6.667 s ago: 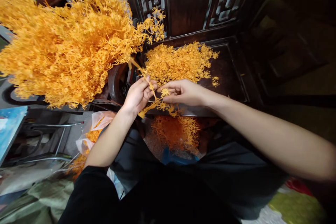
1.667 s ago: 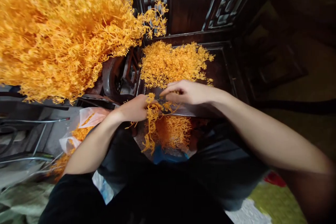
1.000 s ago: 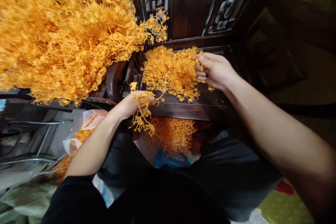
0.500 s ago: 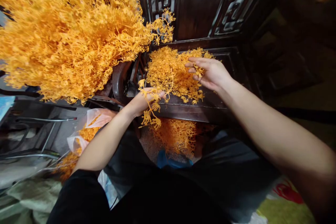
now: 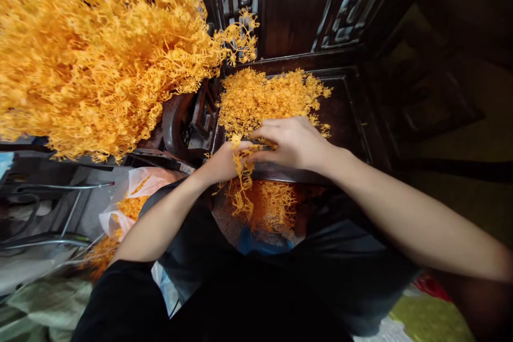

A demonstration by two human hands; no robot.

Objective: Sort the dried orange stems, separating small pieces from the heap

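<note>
sprig (image 5: 243, 175) hangs orange, spindly & v branchy

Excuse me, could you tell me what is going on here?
A person has both hands at a branching orange sprig. The left hand holds it; the right hand is close against it, its grip unclear. Just beyond, a pile of small orange pieces lies on a dark wooden surface; a larger orange heap is to the left.
</note>
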